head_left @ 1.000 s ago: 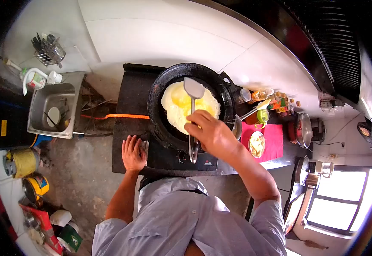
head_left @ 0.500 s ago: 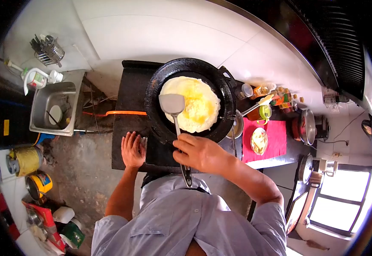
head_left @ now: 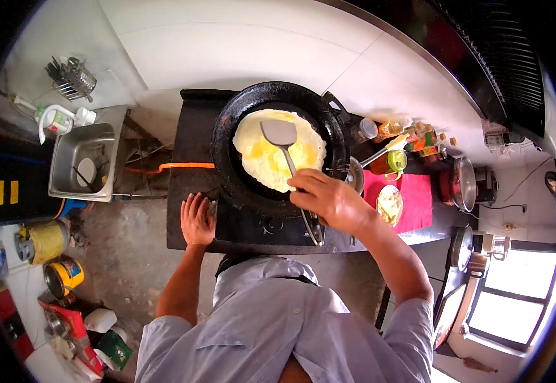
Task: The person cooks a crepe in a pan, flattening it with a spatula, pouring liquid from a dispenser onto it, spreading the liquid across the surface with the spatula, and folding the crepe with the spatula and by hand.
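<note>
My right hand [head_left: 330, 201] is closed around the handle of a metal spatula [head_left: 279, 134]. The spatula's blade lies over a round, pale yellow egg pancake [head_left: 259, 159] with brighter yolk patches. That pancake sits inside a large black wok [head_left: 227, 172] on the stove. My left hand [head_left: 198, 220] rests flat, fingers spread, on the dark stovetop [head_left: 185, 147] at the wok's near left; nothing is in it.
To the right, a red cloth [head_left: 415, 201] bears a plate of pale food [head_left: 390, 205]. Behind it stand several bottles [head_left: 428, 140] and a green-lidded jar [head_left: 394, 163]. A steel pot [head_left: 463, 184] is farther right. On the left are a sink [head_left: 109, 182] and an orange hose [head_left: 185, 165].
My right hand has moved the spatula right and away from me, so its blade has shifted from the pancake's left side towards its upper middle. My left hand stays in place.
</note>
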`<state>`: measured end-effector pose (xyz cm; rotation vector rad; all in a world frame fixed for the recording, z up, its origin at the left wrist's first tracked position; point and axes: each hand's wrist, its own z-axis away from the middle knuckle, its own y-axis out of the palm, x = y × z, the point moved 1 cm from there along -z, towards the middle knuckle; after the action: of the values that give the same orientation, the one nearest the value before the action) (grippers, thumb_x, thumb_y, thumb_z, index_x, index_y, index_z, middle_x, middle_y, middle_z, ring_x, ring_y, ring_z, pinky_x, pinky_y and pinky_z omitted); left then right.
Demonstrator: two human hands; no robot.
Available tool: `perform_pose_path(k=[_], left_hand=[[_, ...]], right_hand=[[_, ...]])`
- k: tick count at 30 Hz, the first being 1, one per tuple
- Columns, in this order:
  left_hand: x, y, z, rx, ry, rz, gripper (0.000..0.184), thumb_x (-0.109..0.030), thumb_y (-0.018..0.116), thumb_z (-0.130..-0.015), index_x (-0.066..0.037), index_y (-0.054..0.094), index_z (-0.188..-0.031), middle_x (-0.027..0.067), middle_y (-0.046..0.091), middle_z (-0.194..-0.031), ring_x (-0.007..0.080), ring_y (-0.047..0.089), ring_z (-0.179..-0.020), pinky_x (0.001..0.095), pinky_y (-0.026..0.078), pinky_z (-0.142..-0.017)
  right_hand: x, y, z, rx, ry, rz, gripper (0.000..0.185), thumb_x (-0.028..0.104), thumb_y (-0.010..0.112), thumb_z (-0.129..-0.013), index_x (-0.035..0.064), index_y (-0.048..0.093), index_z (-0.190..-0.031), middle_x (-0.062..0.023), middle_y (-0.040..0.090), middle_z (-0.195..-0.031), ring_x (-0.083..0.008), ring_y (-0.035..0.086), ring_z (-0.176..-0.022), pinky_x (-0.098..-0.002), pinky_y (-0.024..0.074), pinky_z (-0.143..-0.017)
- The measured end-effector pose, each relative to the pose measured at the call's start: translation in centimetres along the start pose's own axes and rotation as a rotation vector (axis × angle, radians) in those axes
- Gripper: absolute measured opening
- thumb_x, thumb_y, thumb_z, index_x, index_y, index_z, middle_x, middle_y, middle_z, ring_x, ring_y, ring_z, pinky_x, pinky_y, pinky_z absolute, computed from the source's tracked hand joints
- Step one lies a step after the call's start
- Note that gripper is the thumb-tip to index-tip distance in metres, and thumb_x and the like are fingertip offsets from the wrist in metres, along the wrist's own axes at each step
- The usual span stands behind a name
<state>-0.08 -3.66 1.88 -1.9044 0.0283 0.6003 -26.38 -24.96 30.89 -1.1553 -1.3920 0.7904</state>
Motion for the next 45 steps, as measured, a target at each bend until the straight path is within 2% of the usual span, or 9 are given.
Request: perform_pose_path(k=[4, 7, 12, 19, 23, 27, 30, 34, 45], left_hand=[[0.0, 0.2, 0.0, -0.003, -0.002, -0.005, 0.042, -0.017, 0.061, -0.091, -0.008, 0.069, -0.13, 0.0127, 0.059, -0.148, 0.0357, 0.046, -0.146, 0.052, 0.03, -0.124], [-0.3, 0.1, -0.1, 0.024, -0.016, -0.027, 0.038, -0.017, 0.062, -0.096, -0.009, 0.067, -0.133, 0.0115, 0.058, -0.149, 0.0354, 0.045, -0.146, 0.0515, 0.031, -0.124], [-0.5, 0.0, -0.2, 0.053, -0.024, -0.066, 0.035, -0.018, 0.06, -0.101, -0.011, 0.066, -0.135, 0.0095, 0.057, -0.15, 0.0331, 0.044, -0.147, 0.0498, 0.031, -0.125], [-0.5, 0.1, -0.2, 0.018, 0.0, -0.023, 0.04, -0.015, 0.062, -0.094, -0.01, 0.065, -0.133, 0.0121, 0.059, -0.147, 0.0361, 0.046, -0.145, 0.0524, 0.031, -0.124], [-0.2, 0.4, -0.1, 0.022, 0.007, -0.054, 0.038, -0.015, 0.062, -0.095, -0.01, 0.066, -0.132, 0.0116, 0.058, -0.149, 0.0355, 0.046, -0.146, 0.0517, 0.031, -0.124], [-0.3, 0.4, 0.0, 0.036, -0.003, -0.069, 0.037, -0.016, 0.06, -0.096, -0.01, 0.066, -0.132, 0.0114, 0.058, -0.149, 0.0353, 0.046, -0.146, 0.0509, 0.03, -0.125], [-0.5, -0.1, 0.0, 0.065, -0.007, -0.077, 0.041, -0.016, 0.062, -0.098, -0.012, 0.064, -0.138, 0.009, 0.057, -0.151, 0.0333, 0.044, -0.148, 0.0499, 0.031, -0.125], [-0.3, 0.3, 0.0, 0.033, 0.013, -0.069, 0.038, -0.016, 0.061, -0.096, -0.01, 0.066, -0.133, 0.0107, 0.058, -0.149, 0.0346, 0.046, -0.146, 0.0506, 0.031, -0.125], [-0.2, 0.7, -0.1, 0.029, -0.005, -0.049, 0.039, -0.012, 0.062, -0.095, -0.012, 0.066, -0.134, 0.0092, 0.058, -0.149, 0.0328, 0.046, -0.146, 0.0503, 0.031, -0.125]], right_hand=[[-0.4, 1.7, 0.4, 0.008, -0.056, 0.07, 0.028, 0.01, 0.066, -0.079, 0.006, 0.064, -0.107, -0.0128, 0.066, -0.121, -0.0302, 0.064, -0.119, -0.0354, 0.0592, -0.093], [0.7, 2.1, 1.9, -0.005, -0.112, 0.043, 0.028, 0.012, 0.065, -0.08, 0.0069, 0.064, -0.107, -0.0132, 0.066, -0.123, -0.0317, 0.063, -0.122, -0.036, 0.0583, -0.096], [3.0, 1.7, 5.4, 0.05, -0.18, 0.121, 0.024, 0.016, 0.069, -0.082, 0.0087, 0.065, -0.104, -0.0117, 0.067, -0.124, -0.0302, 0.065, -0.123, -0.0323, 0.064, -0.083], [3.9, -2.2, 11.2, 0.228, -0.14, 0.114, 0.023, 0.013, 0.07, -0.082, 0.0114, 0.064, -0.104, -0.0106, 0.065, -0.131, -0.0284, 0.062, -0.13, -0.0312, 0.0651, -0.079], [2.0, -3.6, 11.8, 0.237, -0.073, 0.122, 0.024, 0.011, 0.069, -0.081, 0.0108, 0.063, -0.105, -0.0104, 0.064, -0.131, -0.0295, 0.059, -0.134, -0.0304, 0.0645, -0.085], [-1.4, -2.6, 7.9, 0.008, -0.028, 0.047, 0.022, 0.009, 0.065, -0.084, 0.0079, 0.063, -0.105, -0.0113, 0.064, -0.129, -0.0332, 0.06, -0.133, -0.0304, 0.063, -0.085], [-2.9, -0.7, 5.8, -0.023, -0.025, -0.011, 0.024, 0.006, 0.07, -0.084, 0.0048, 0.065, -0.107, -0.0163, 0.064, -0.132, -0.0359, 0.062, -0.13, -0.0383, 0.0638, -0.086], [-1.5, 0.4, 7.1, 0.0, -0.062, -0.022, 0.022, 0.01, 0.069, -0.084, 0.0063, 0.064, -0.105, -0.0107, 0.065, -0.128, -0.0301, 0.065, -0.127, -0.0343, 0.0642, -0.084], [1.7, -4.2, 14.1, 0.189, 0.031, 0.047, 0.02, 0.01, 0.07, -0.083, 0.0101, 0.065, -0.103, -0.0116, 0.066, -0.13, -0.0301, 0.063, -0.131, -0.0323, 0.0646, -0.084]])
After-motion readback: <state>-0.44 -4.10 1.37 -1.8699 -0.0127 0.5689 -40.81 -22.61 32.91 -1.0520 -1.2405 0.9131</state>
